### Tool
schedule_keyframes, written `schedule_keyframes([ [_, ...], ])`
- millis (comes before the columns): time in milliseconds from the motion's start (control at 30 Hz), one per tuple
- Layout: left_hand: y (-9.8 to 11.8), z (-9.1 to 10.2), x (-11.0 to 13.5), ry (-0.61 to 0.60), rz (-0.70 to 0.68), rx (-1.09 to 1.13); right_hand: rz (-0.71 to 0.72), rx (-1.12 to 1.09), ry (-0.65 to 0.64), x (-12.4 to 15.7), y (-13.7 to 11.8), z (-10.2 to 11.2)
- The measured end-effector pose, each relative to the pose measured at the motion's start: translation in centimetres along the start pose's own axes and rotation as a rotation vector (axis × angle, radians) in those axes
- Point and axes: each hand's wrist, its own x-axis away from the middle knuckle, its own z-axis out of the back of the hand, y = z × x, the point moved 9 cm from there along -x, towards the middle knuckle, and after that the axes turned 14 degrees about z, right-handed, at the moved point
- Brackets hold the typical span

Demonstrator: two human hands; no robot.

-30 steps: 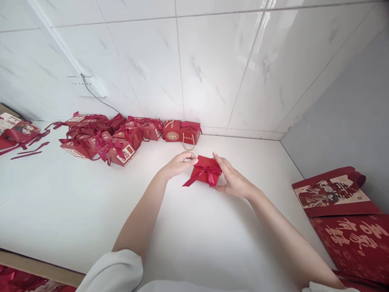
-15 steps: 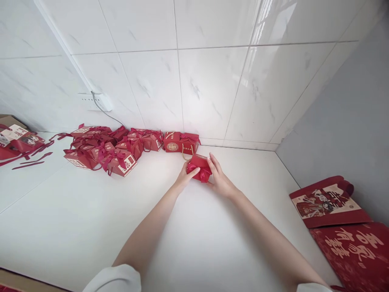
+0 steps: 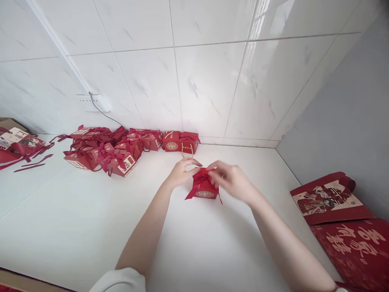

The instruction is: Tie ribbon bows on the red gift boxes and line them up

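A small red gift box (image 3: 205, 194) with a gold round print on its front stands on the white tabletop between my hands. A red ribbon (image 3: 199, 182) is tied in a bow on its top, with its tails hanging down the front and right side. At the bow's left, my left hand (image 3: 182, 172) has thumb and forefinger closed on the ribbon. My right hand (image 3: 230, 180) bends over the bow from the right, fingers closed on the ribbon there. The fingertips partly cover the knot.
Several finished-looking red boxes with bows (image 3: 106, 148) are bunched along the wall at left. Behind my hands lies another red box (image 3: 179, 142) with a gold cord. Red paper bags (image 3: 331, 198) lie at right. Loose ribbon strips (image 3: 33, 164) are at far left, below a wall socket (image 3: 92, 102).
The box, earlier tilted and held by its sides, now stands on the table closer to me with its front showing. Both hands have shifted from its sides to the bow on top.
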Motion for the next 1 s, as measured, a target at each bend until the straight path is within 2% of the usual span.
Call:
schedule_keyframes([
  [33, 0.1, -1.1, -0.2, -0.033, -0.022, -0.011, 0.081, 0.035, -0.072, 0.0, -2.0, -1.9],
  [100, -0.3, -2.8, -0.5, -0.080, -0.029, -0.023, 0.178, 0.279, -0.140, 0.2, -4.2, -5.0],
  [200, -1.1, -3.2, -0.7, -0.072, -0.013, 0.000, 0.201, 0.659, -0.144, 0.5, -4.2, -8.2],
  [267, -1.4, -3.2, -0.7, -0.080, -0.005, 0.017, 0.199, 0.792, -0.097, 0.7, -3.4, -8.8],
  [367, -1.2, -3.1, -0.7, -0.074, -0.015, 0.007, 0.211, 0.860, -0.011, 0.9, -2.6, -8.4],
  [533, -0.7, -3.2, -0.8, -0.005, -0.072, -0.026, 0.326, 0.808, 0.109, 1.2, -2.7, -7.7],
  [633, -0.9, -3.2, -0.9, 0.009, -0.064, -0.043, 0.390, 0.644, 0.241, 1.4, -2.5, -7.4],
  [767, -0.9, -3.1, -0.9, 0.038, -0.069, -0.074, 0.388, 0.392, 0.380, 1.8, -1.4, -6.7],
  [1000, -1.0, -3.4, -1.1, 0.020, -0.079, -0.080, 0.458, 0.234, 0.282, 2.0, -0.8, -7.3],
])
